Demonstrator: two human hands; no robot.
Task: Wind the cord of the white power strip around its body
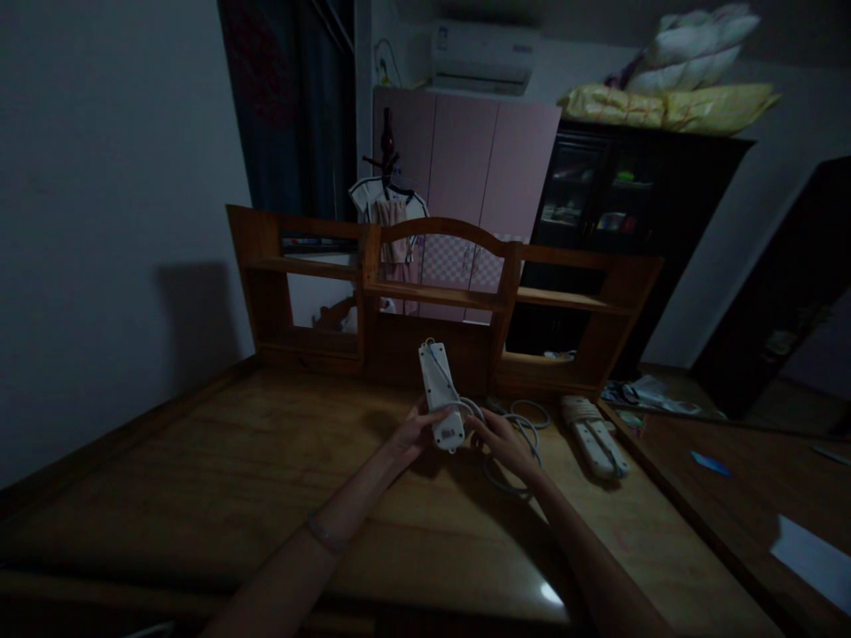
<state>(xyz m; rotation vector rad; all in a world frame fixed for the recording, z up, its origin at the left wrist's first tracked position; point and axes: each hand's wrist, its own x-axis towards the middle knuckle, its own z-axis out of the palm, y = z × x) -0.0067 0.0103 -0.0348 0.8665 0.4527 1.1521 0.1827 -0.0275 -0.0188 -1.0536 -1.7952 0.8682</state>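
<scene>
A white power strip (437, 377) is held tilted above the wooden desk (279, 470), its screwed underside and a small label facing me. My left hand (413, 434) is closed around its lower left edge, thumb across the underside. At the lower right edge, my right hand (500, 439) pinches the grey cord (473, 406), which crosses the strip. The rest of the cord lies in loose loops on the desk beneath and beyond my right hand. Farther right rests a second power strip (598, 450), with its cord wrapped around it.
A wooden shelf unit (435, 297) stands along the desk's back edge. The white wall (120, 266) borders the left. To the right is another brown surface (718, 505) with a white paper (815, 558) and a blue card (710, 462).
</scene>
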